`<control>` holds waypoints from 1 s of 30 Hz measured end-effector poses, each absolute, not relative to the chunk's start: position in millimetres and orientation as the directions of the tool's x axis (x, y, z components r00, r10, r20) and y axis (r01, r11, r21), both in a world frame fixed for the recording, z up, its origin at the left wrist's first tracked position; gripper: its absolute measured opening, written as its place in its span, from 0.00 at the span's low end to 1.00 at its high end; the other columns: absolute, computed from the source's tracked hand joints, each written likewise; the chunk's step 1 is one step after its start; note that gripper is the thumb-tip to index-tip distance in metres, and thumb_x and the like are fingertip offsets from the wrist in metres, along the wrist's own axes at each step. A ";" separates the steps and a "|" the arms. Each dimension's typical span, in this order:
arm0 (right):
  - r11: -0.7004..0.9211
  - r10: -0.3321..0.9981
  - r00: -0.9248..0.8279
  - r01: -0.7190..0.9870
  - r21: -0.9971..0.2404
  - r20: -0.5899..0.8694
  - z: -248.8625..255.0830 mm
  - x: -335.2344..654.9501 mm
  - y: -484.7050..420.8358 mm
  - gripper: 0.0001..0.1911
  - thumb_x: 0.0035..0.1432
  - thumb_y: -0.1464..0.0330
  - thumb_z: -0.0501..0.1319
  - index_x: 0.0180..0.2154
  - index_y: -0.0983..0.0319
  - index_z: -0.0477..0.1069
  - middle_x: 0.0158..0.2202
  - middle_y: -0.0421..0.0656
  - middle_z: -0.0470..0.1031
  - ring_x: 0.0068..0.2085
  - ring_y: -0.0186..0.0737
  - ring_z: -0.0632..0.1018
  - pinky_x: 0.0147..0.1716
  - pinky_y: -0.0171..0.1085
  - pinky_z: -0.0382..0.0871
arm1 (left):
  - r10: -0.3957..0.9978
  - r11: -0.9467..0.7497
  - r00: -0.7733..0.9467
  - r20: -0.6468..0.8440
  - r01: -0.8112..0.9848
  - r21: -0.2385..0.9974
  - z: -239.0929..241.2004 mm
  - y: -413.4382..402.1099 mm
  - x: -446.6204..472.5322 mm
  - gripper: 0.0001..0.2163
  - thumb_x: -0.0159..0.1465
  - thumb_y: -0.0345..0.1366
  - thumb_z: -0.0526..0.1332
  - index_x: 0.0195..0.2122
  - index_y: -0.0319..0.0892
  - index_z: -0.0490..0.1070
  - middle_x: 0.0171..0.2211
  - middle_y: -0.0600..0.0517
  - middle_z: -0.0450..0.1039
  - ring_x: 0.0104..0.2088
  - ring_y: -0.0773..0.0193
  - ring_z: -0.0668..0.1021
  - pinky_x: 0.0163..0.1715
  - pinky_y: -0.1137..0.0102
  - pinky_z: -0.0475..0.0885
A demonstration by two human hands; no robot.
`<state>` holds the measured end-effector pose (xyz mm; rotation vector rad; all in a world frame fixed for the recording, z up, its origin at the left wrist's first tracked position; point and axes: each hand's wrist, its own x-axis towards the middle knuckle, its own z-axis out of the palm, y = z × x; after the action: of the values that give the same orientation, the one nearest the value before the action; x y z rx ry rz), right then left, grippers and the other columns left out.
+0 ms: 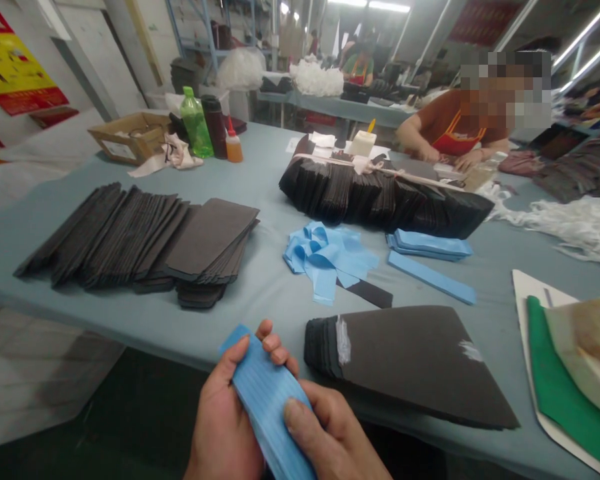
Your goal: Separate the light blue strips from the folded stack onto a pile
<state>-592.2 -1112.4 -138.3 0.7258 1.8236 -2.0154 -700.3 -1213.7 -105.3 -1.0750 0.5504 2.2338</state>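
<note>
Both of my hands grip one stack of blue strips (273,393) in front of the table's near edge. My left hand (230,407) wraps round its left side, thumb on top and fingertips showing at the far side. My right hand (330,427) pinches the stack lower down, its thumb lying on the fanned strips. Just right of my hands lies a stack of dark grey panels (410,360) with whitish smears at both ends. Beyond it are a loose heap of blue strips (325,253), a folded blue bundle (430,243) and a single flat blue strip (433,277).
Fanned dark panels (130,233) cover the table's left side. A tied dark bundle (380,190) stands at the back, near a co-worker (455,130). Bottles (197,127) and a cardboard box (130,137) stand back left. A green sheet (565,380) lies right.
</note>
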 end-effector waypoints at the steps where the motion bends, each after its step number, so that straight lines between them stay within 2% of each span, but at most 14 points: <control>1: -0.077 0.082 -0.826 0.553 -0.829 -0.558 -133.5 -597.4 -1113.5 0.43 0.60 0.31 0.64 0.51 0.64 0.84 0.49 0.52 0.81 0.50 0.57 0.78 0.49 0.44 0.72 | 0.330 -0.747 -0.493 -0.805 -0.658 0.096 -105.9 -1213.1 -700.2 0.14 0.74 0.31 0.54 0.37 0.35 0.78 0.25 0.53 0.67 0.21 0.67 0.76 0.25 0.71 0.80; 2: -0.018 0.066 -0.832 0.552 -0.834 -0.551 -129.1 -602.5 -1113.8 0.38 0.62 0.35 0.65 0.46 0.64 0.84 0.44 0.50 0.80 0.47 0.54 0.78 0.46 0.43 0.71 | 0.318 -0.742 -0.510 -0.800 -0.658 0.125 -107.9 -1213.5 -699.6 0.14 0.74 0.31 0.54 0.34 0.36 0.77 0.23 0.55 0.64 0.20 0.68 0.73 0.24 0.72 0.79; 4: 0.069 0.047 -0.835 0.551 -0.832 -0.549 -122.9 -610.2 -1112.3 0.28 0.66 0.43 0.66 0.40 0.63 0.82 0.38 0.46 0.78 0.43 0.50 0.77 0.44 0.41 0.69 | 0.281 -0.678 -0.607 -0.743 -0.674 0.294 -115.6 -1217.1 -697.0 0.13 0.73 0.32 0.56 0.32 0.38 0.77 0.22 0.55 0.64 0.20 0.67 0.71 0.25 0.71 0.78; 8: 0.009 0.032 -0.843 0.538 -0.843 -0.538 -123.4 -610.0 -1107.0 0.18 0.68 0.49 0.68 0.40 0.58 0.82 0.44 0.45 0.80 0.51 0.52 0.78 0.51 0.40 0.69 | 0.232 -0.388 -0.842 -0.488 -0.540 0.747 -134.4 -1227.3 -689.3 0.08 0.67 0.42 0.72 0.36 0.43 0.81 0.25 0.54 0.73 0.29 0.62 0.77 0.35 0.70 0.80; 10: -0.050 0.043 -0.846 0.530 -0.847 -0.532 -128.2 -604.6 -1106.1 0.21 0.66 0.46 0.70 0.42 0.57 0.83 0.46 0.46 0.81 0.54 0.54 0.77 0.53 0.41 0.69 | 0.187 -0.309 -0.894 -0.407 -0.447 0.839 -137.2 -1229.3 -688.1 0.11 0.63 0.45 0.77 0.39 0.45 0.81 0.25 0.55 0.74 0.30 0.62 0.77 0.38 0.71 0.79; 12: -0.100 0.076 -0.839 0.531 -0.841 -0.539 -132.8 -599.0 -1106.2 0.29 0.62 0.39 0.70 0.45 0.57 0.83 0.46 0.47 0.80 0.52 0.54 0.77 0.52 0.41 0.71 | 0.186 -0.382 -0.871 -0.455 -0.491 0.783 -133.3 -1228.3 -690.3 0.12 0.59 0.42 0.78 0.38 0.44 0.82 0.25 0.55 0.74 0.29 0.63 0.76 0.36 0.71 0.80; 14: -0.177 0.071 -0.833 0.531 -0.829 -0.549 -135.5 -595.9 -1106.9 0.39 0.58 0.32 0.67 0.49 0.59 0.82 0.44 0.48 0.78 0.46 0.52 0.77 0.46 0.42 0.73 | 0.243 -0.534 -0.770 -0.590 -0.614 0.581 -125.1 -1225.2 -694.3 0.09 0.57 0.37 0.76 0.35 0.40 0.81 0.24 0.54 0.71 0.27 0.63 0.75 0.32 0.69 0.80; 16: -0.276 0.024 -0.838 0.518 -0.810 -0.545 -135.9 -596.7 -1108.4 0.47 0.52 0.25 0.65 0.47 0.61 0.82 0.37 0.46 0.74 0.37 0.46 0.73 0.37 0.40 0.71 | 0.282 -0.630 -0.656 -0.700 -0.677 0.381 -117.0 -1221.3 -697.3 0.06 0.57 0.35 0.71 0.32 0.37 0.81 0.24 0.52 0.70 0.25 0.63 0.75 0.30 0.66 0.82; 18: -0.327 -0.038 -0.840 0.523 -0.787 -0.542 -134.6 -601.0 -1110.5 0.48 0.50 0.23 0.64 0.42 0.62 0.80 0.31 0.42 0.68 0.32 0.40 0.67 0.32 0.37 0.65 | 0.269 -0.661 -0.616 -0.740 -0.677 0.323 -113.3 -1218.2 -697.4 0.08 0.57 0.37 0.70 0.33 0.35 0.82 0.26 0.51 0.71 0.26 0.62 0.77 0.31 0.64 0.84; 20: -0.249 -0.063 -0.831 0.549 -0.798 -0.553 -132.8 -606.4 -1112.4 0.40 0.57 0.29 0.65 0.38 0.62 0.77 0.29 0.38 0.64 0.30 0.36 0.64 0.30 0.35 0.62 | 0.248 -0.653 -0.661 -0.708 -0.654 0.382 -115.8 -1217.3 -695.4 0.13 0.52 0.41 0.75 0.34 0.37 0.83 0.26 0.52 0.71 0.26 0.62 0.76 0.31 0.65 0.83; 23: -0.055 -0.012 -0.833 0.554 -0.831 -0.554 -131.5 -610.4 -1113.1 0.24 0.67 0.47 0.69 0.34 0.61 0.76 0.30 0.38 0.66 0.33 0.38 0.67 0.35 0.34 0.64 | 0.219 -0.540 -0.786 -0.578 -0.592 0.599 -128.3 -1221.6 -692.0 0.18 0.46 0.45 0.82 0.31 0.42 0.80 0.22 0.58 0.66 0.23 0.67 0.70 0.26 0.71 0.77; 25: 0.001 0.039 -0.849 0.527 -0.850 -0.527 -132.4 -609.4 -1112.8 0.17 0.68 0.55 0.69 0.34 0.61 0.78 0.33 0.40 0.71 0.39 0.41 0.71 0.39 0.34 0.66 | 0.235 -0.423 -0.823 -0.517 -0.565 0.708 -137.1 -1226.5 -691.0 0.19 0.50 0.49 0.82 0.30 0.43 0.78 0.20 0.59 0.65 0.21 0.68 0.67 0.25 0.73 0.74; 27: 0.010 0.047 -0.854 0.520 -0.854 -0.519 -134.9 -607.7 -1113.3 0.11 0.68 0.59 0.68 0.37 0.60 0.79 0.36 0.41 0.75 0.42 0.42 0.74 0.41 0.34 0.66 | 0.261 -0.324 -0.826 -0.500 -0.562 0.761 -142.0 -1230.7 -690.7 0.19 0.56 0.53 0.80 0.33 0.45 0.79 0.21 0.58 0.68 0.23 0.66 0.70 0.27 0.73 0.75; 30: -0.010 -0.010 -0.855 0.518 -0.855 -0.518 -140.7 -608.1 -1116.2 0.08 0.65 0.63 0.68 0.43 0.61 0.80 0.37 0.40 0.76 0.40 0.41 0.75 0.39 0.35 0.65 | 0.287 -0.287 -0.815 -0.504 -0.575 0.766 -140.6 -1232.9 -690.2 0.20 0.60 0.57 0.77 0.37 0.47 0.79 0.23 0.57 0.72 0.28 0.63 0.76 0.39 0.69 0.80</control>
<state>-608.1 -1116.2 -140.7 0.5263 1.8987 -1.9238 -690.2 -1232.9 -140.6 -0.3653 1.4294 2.1282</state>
